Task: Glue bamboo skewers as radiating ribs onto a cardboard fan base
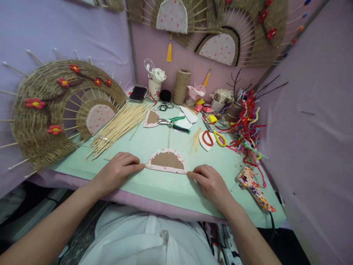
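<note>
A half-round cardboard piece (167, 160) lies flat on the table, its brown face up and its edge wrapped in white cloth with pink spots. One thin bamboo stick (169, 138) runs from its curved top toward the pliers. My left hand (121, 170) is pinched at the lower left corner, where a thin stick end shows between the fingertips and the cloth. At the lower right corner, my right hand (208, 181) pinches a similar stick end. Both palms face down, and the fingertips hide most of these ends.
Beyond the piece lie green-handled pliers (176, 123), scissors (213, 137) and a bundle of bamboo sticks (120, 125). A flower-patterned glue gun (255, 189) rests at right, below colourful pipe cleaners (248, 125). A large twine fan (44, 114) leans at left; a twine spool (181, 87) stands behind.
</note>
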Demonstrator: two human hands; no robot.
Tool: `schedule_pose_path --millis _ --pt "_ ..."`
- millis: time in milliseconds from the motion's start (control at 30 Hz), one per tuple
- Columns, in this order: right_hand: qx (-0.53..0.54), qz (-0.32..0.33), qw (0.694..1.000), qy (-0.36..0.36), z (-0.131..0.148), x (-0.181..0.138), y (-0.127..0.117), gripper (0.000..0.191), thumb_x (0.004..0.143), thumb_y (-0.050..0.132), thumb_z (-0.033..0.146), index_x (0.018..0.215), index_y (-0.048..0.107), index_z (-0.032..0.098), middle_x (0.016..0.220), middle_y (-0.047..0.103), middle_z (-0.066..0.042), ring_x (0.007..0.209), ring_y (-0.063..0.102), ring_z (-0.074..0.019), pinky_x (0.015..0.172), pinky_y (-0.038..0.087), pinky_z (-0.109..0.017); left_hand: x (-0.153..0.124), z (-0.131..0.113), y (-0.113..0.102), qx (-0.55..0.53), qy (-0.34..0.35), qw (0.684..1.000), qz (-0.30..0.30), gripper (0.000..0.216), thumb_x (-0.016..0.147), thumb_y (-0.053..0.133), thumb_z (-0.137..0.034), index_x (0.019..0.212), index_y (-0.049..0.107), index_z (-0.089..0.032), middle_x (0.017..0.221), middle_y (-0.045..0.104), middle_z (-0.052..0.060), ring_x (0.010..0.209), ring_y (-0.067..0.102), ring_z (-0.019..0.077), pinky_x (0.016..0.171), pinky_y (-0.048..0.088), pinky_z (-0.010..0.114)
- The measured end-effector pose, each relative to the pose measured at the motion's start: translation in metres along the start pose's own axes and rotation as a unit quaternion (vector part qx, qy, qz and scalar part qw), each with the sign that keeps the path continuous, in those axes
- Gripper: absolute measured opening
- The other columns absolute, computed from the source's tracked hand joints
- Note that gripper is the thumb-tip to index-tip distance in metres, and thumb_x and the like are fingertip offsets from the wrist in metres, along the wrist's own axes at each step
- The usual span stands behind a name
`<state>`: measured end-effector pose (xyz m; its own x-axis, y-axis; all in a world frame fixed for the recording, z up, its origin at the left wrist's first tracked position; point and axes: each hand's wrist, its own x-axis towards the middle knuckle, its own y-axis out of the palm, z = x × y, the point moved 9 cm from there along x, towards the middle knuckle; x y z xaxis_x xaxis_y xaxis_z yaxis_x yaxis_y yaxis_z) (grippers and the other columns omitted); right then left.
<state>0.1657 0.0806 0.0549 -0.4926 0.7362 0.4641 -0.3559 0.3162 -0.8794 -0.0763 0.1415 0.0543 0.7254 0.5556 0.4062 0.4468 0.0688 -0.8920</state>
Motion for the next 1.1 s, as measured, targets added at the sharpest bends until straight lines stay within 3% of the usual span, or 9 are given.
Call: schedule_pose_path --millis 1100 --pt "-0.001 0.004 1.000 -0.004 -0.0009 -0.0004 0.0016 0.033 0.092 0.043 0.001 0.105 0.069 0.018 0.087 0.064 -0.007 0.078 0.055 -0.0156 0.068 0.042 -0.029 -0.0008 -0.0002 -0.0005 0.014 0.011 1.000 -0.002 0.033 0.100 0.039 -0.020 0.111 0.070 -0.025 0.097 0.069 0.005 0.090 0.059 0.0163 0.084 0.040 0.031"
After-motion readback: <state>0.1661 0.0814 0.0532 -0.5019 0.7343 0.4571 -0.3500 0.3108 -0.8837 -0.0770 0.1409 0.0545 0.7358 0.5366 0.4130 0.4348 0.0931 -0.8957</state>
